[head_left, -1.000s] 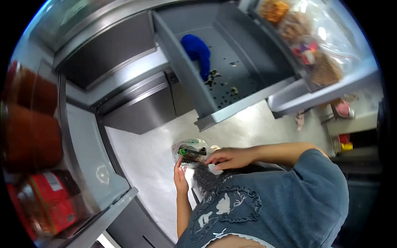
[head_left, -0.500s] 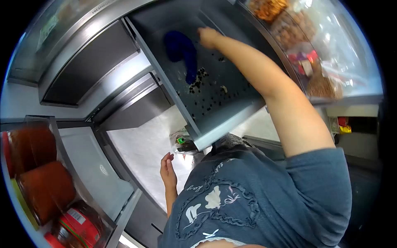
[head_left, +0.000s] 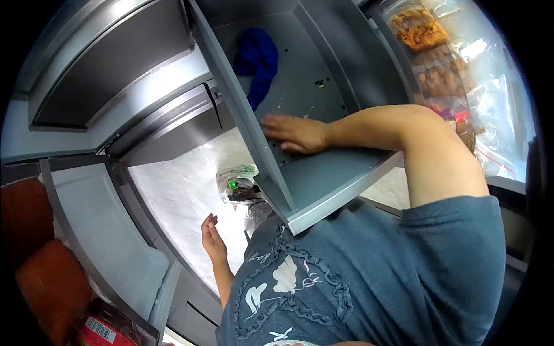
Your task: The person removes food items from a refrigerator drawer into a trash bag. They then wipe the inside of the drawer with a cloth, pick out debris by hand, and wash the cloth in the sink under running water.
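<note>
My right hand (head_left: 295,134) lies flat, fingers stretched out and slightly blurred, on the floor of a pulled-out grey drawer (head_left: 334,173), near its left wall. A few small dark bits (head_left: 274,146) show at its fingers; whatever is under the palm is hidden. Just beyond it, a crumpled blue cloth (head_left: 257,60) rests against the same wall. More dark and pale bits (head_left: 321,83) are scattered farther back in the drawer. Below and left of the drawer, my left hand (head_left: 214,239) hangs in the air, fingers loosely apart, holding nothing.
On the light floor stands a clear plastic bag (head_left: 238,183) with dark contents. An open fridge door (head_left: 109,225) at left carries jars with reddish-brown contents (head_left: 52,282). Packed food in clear containers and bags (head_left: 430,46) fills the right side. Another drawer front (head_left: 115,63) is at upper left.
My right hand has moved from the drawer's back toward its front left, opening flat. Most bits near the front no longer show. The view has shifted; my left hand stays low.
</note>
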